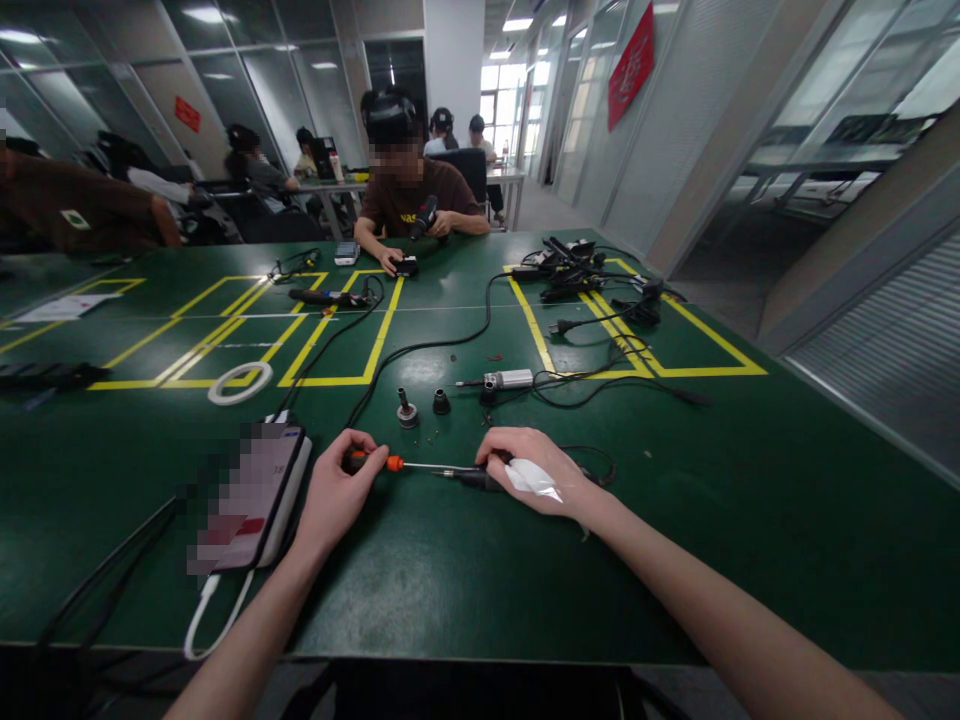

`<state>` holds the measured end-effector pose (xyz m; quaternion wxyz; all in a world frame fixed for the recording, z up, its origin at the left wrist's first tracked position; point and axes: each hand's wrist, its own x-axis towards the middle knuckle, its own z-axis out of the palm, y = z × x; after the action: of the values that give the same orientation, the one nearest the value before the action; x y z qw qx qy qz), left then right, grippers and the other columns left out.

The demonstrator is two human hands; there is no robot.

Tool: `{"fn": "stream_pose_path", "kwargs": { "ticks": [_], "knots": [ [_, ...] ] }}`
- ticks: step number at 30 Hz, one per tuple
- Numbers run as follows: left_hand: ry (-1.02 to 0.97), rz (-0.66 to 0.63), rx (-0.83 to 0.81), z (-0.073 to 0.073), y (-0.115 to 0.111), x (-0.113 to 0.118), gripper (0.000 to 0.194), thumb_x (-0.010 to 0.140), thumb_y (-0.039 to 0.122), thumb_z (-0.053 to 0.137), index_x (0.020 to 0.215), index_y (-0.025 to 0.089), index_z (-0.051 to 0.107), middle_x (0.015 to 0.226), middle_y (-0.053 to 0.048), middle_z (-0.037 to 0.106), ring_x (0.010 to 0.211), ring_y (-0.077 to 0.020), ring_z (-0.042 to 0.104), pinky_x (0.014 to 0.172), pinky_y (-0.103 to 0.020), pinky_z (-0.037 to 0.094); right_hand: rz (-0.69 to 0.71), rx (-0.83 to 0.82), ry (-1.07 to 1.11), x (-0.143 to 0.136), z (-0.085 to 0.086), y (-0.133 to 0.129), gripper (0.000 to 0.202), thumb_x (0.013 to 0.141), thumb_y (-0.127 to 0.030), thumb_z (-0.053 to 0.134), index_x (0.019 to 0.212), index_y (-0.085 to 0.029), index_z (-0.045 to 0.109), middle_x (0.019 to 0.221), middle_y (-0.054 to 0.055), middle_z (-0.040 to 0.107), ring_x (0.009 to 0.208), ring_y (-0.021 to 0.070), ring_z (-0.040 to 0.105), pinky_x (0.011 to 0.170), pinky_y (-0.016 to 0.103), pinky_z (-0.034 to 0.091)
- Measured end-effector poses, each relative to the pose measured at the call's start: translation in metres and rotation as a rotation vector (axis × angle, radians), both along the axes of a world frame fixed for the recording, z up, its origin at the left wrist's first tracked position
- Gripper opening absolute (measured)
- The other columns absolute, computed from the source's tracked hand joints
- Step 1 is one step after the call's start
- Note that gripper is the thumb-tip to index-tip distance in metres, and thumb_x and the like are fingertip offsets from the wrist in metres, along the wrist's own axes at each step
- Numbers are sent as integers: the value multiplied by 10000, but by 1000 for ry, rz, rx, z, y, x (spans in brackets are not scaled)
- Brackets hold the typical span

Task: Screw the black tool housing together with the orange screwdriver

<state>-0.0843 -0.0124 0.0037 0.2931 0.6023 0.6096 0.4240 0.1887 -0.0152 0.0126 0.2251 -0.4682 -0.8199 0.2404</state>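
Observation:
My left hand (341, 485) is closed round the handle of an orange and black screwdriver (394, 463), whose metal shaft points right. My right hand (532, 470) is closed on a black, pen-like tool (474, 478) with a metal end facing left. The screwdriver's shaft lies close along this tool; whether they touch I cannot tell. Beyond my hands a round metal part (407, 412) and a black cone-shaped part (441, 402) stand on the green table. A silver and black device (510, 380) lies behind my right hand, and tiny screws are scattered in between.
A phone on a power bank (259, 495) with a white cable lies left. Beyond are a tape roll (240, 383), a black cable (420, 347), yellow tape outlines and a heap of black tools and cords (562, 268). Across the table a person (424, 190) handles black objects.

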Motion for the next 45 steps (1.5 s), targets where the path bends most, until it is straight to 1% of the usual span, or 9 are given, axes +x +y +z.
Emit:
{"fn": "stream_pose_path", "kwargs": {
  "ticks": [6, 11, 16, 20, 25, 32, 37, 42, 45],
  "knots": [
    [16, 2, 6, -3, 0, 0, 378, 754, 569, 699, 670, 213, 605, 631, 27, 578, 591, -153, 509, 595, -262, 436, -3, -21, -14, 0, 1, 0, 186, 885, -120, 563, 869, -175, 740, 900, 66, 765, 798, 201, 699, 767, 298, 492],
    [45, 7, 9, -6, 0, 0, 387, 764, 571, 695, 653, 207, 624, 607, 27, 576, 578, -153, 508, 591, -265, 421, -12, -43, -15, -1, 3, -1, 187, 887, -123, 565, 876, -173, 744, 921, 73, 768, 808, 207, 705, 773, 306, 497],
    [70, -25, 10, -2, -1, 1, 333, 781, 526, 660, 675, 210, 644, 632, 10, 615, 602, -172, 542, 613, -275, 445, -26, -42, -32, -2, 4, -1, 192, 885, -116, 562, 866, -172, 745, 898, 68, 767, 799, 201, 705, 768, 298, 499],
    [42, -30, 19, 3, -2, 1, 242, 731, 457, 657, 706, 217, 650, 671, 5, 641, 613, -177, 549, 628, -282, 468, -19, -29, -32, -2, 2, 0, 193, 883, -117, 562, 868, -175, 746, 904, 63, 771, 799, 196, 702, 769, 294, 499],
    [-17, -33, -13, 2, -1, 1, 265, 721, 475, 682, 696, 216, 633, 615, 30, 588, 561, -156, 513, 583, -264, 442, -20, -27, -44, -1, 0, 1, 194, 888, -124, 561, 874, -176, 747, 910, 63, 773, 800, 193, 699, 766, 289, 495],
    [9, 3, -18, -5, 0, -2, 336, 748, 543, 708, 701, 217, 642, 552, 46, 523, 533, -152, 481, 518, -247, 381, -17, -39, -39, -3, 5, -1, 199, 885, -115, 554, 856, -174, 742, 895, 65, 768, 794, 196, 695, 754, 287, 491],
    [34, 1, -1, -2, 0, -1, 344, 741, 544, 695, 668, 212, 641, 613, 25, 589, 554, -148, 484, 555, -260, 390, -18, -30, -30, -2, 5, -1, 192, 881, -115, 556, 853, -179, 735, 888, 58, 767, 781, 190, 693, 740, 281, 483],
    [47, 2, 2, -1, 0, 1, 357, 737, 554, 683, 643, 213, 639, 604, 28, 587, 552, -145, 472, 588, -270, 412, -20, -30, -22, -2, 3, -1, 190, 883, -115, 556, 853, -176, 734, 890, 60, 769, 783, 192, 694, 752, 287, 483],
    [66, -11, 3, -4, 1, 1, 386, 758, 573, 664, 626, 211, 637, 606, 18, 605, 580, -156, 505, 609, -274, 427, -19, -32, -21, -2, 2, 0, 194, 884, -113, 554, 854, -178, 734, 896, 58, 768, 790, 192, 695, 755, 287, 484]
  ]
}}
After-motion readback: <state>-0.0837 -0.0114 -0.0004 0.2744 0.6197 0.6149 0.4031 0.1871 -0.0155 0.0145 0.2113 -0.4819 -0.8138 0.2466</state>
